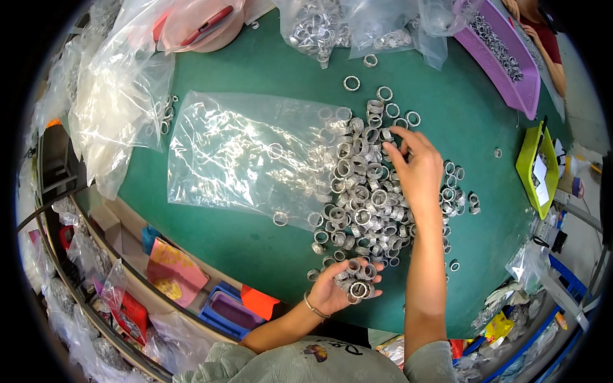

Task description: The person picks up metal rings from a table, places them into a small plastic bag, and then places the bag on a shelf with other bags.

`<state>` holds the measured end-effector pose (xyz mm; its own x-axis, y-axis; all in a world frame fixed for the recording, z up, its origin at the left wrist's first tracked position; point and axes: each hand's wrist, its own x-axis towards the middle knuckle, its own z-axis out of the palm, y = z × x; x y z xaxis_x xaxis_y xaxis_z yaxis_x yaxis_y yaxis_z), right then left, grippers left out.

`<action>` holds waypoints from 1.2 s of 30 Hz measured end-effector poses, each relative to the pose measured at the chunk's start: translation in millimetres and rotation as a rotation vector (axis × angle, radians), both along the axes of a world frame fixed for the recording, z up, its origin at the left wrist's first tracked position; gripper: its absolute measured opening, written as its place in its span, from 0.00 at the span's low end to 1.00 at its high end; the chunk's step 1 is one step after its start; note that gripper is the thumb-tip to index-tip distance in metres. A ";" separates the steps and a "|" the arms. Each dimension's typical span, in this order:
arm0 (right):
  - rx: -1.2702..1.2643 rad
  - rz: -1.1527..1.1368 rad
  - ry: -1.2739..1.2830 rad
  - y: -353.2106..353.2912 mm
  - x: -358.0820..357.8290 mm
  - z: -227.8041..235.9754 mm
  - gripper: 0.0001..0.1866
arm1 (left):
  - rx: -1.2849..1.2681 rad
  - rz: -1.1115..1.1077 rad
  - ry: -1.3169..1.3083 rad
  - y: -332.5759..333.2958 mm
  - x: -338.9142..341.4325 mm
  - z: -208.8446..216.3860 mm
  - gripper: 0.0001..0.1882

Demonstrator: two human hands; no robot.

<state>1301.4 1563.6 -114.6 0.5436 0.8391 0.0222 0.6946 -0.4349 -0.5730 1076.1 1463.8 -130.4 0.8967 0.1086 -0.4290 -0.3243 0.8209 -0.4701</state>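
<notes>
A large heap of silver-grey metal rings (364, 198) lies on the green tabletop, its left side touching a clear plastic bag. My left hand (335, 287) is palm up at the near edge of the heap, fingers curled around several rings (357, 290) resting in it. A bracelet circles that wrist. My right hand (415, 159) reaches over the far part of the heap. Its thumb and index finger close around a small metal ring (385, 135). The flat clear plastic bag (236, 159) lies left of the heap.
Bags of rings (316, 32) stand at the far edge. A purple basket (511, 83) of rings and a lime-green tray (533, 172) are at the right. Plastic bags (115, 96) and a pink bowl (211, 32) sit far left. Another person's arm (549, 54) shows far right.
</notes>
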 end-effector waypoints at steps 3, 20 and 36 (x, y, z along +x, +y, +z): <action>-0.068 0.013 -0.028 -1.7 -0.1 1.6 0.13 | 0.022 -0.018 0.030 0.3 -0.5 1.1 0.19; 0.035 0.173 0.219 -2.2 -20.7 5.5 0.12 | 0.018 0.030 0.010 6.2 0.5 0.0 0.18; 0.654 -0.098 2.150 -9.3 -2.4 0.6 0.27 | 0.017 0.061 0.000 10.8 2.7 -2.7 0.18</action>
<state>1299.0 1554.3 -114.1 0.1575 0.9418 -0.2969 -0.9665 0.0853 -0.2419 1078.8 1474.6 -133.1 0.8884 0.1700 -0.4264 -0.3735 0.8076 -0.4564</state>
